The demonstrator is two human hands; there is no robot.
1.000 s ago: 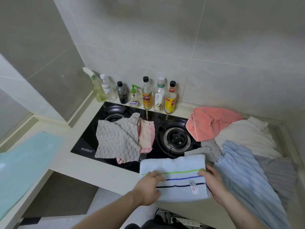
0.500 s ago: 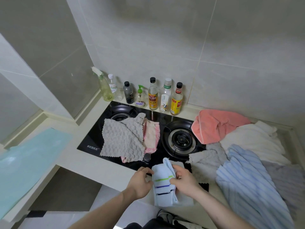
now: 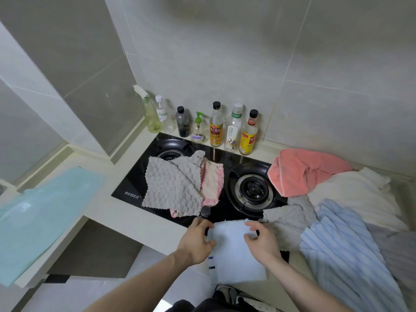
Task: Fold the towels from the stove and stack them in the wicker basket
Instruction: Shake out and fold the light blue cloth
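Note:
A pale blue towel (image 3: 234, 255), folded to a narrow rectangle, lies on the counter's front edge in front of the black stove (image 3: 221, 162). My left hand (image 3: 198, 242) grips its left edge. My right hand (image 3: 261, 242) rests on its right side, fingers bent over the top. A grey waffle cloth (image 3: 173, 185) and a pink cloth (image 3: 212, 183) lie between the burners. To the right sit a coral towel (image 3: 304, 170), a white towel (image 3: 355, 192), a blue striped towel (image 3: 346, 251) and a grey cloth (image 3: 286, 219). No wicker basket is in view.
Several bottles (image 3: 216, 127) line the tiled wall behind the stove. A stove knob (image 3: 205, 211) stands just beyond my left hand. A light green sheet (image 3: 42, 217) covers the lower counter at left. The counter drops to the floor in front of me.
The striped towel lay spread wide, then I folded its right half over to the left. It is narrower now, stripes mostly hidden, and both hands sit on its sides.

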